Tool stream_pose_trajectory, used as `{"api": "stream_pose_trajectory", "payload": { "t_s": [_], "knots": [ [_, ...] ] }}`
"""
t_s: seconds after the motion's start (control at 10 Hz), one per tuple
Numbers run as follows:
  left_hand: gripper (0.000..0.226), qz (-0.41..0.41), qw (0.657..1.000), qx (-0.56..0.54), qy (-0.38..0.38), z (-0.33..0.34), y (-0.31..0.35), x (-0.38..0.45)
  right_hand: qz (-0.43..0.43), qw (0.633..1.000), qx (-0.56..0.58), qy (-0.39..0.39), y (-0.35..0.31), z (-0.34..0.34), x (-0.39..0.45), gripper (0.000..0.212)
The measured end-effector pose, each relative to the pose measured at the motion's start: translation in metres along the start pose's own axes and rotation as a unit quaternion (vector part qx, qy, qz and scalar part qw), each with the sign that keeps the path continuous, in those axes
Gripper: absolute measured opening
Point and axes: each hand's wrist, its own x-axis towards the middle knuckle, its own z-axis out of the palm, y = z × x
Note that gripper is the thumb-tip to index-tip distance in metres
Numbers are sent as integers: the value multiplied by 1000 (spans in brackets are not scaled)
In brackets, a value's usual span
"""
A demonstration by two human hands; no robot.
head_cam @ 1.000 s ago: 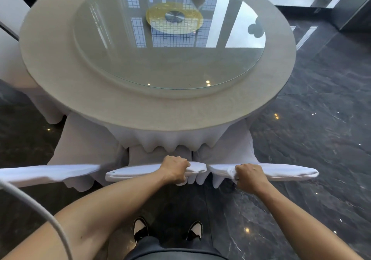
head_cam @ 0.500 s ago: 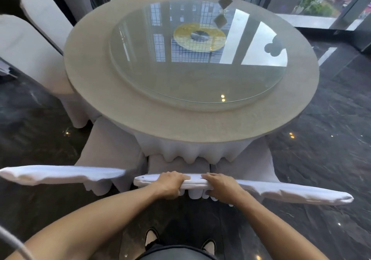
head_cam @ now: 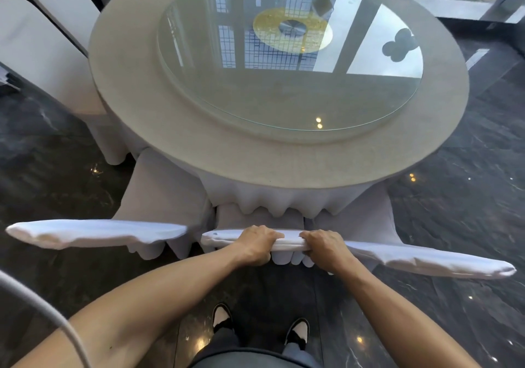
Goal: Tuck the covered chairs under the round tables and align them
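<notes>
The middle covered chair, white and smooth, is sitting with its seat under the round worktop's near edge, its back top just beside the backs of the left chair and right chair. The left hand and right hand are both gripping that back top, fingers curled over it. Dark marble floor is lying open on either side.

We're in a banquet hall: round clothed bench, glass turntable, white-covered chairs, polished marble floor.
</notes>
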Motion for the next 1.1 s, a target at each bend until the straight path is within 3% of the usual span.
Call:
{"api": "stream_pose_trajectory", "payload": {
  "t_s": [0.1, 0.3, 0.5, 0.6, 0.8, 0.9, 1.0, 1.1],
  "knots": [
    [46, 4, 1000, 15, 0, -2, -4, 4, 23, 1000, 9, -7, -3, -3, 5, 29],
    [43, 8, 1000, 6, 4, -7, -19, -3, 58, 998, 15, 13, -11, -4, 4, 22],
    [42, -43, 996, -23, 80, 15, -92, -51, 24, 995, 66, 76, -48, -4, 8, 23],
    [43, -43, 993, -36, 100, 21, -103, -59, 13, 996, 71, 58, -55, -9, 9, 32],
    [45, -63, 994, -60, 69, 11, -104, -58, 52, 996, 68, -11, -62, -23, 9, 31],
    [45, -69, 995, -77, -10, -5, -106, -55, 67, 992, 83, -72, -67, -33, 7, 35],
    [44, -34, 992, -60, -102, -50, -108, -40, 51, 967, 131, -213, -66, -72, 14, 46],
    [47, -42, 991, -26, -126, -76, -102, -34, 34, 950, 133, -281, -62, -100, 17, 51]
  ]
}}
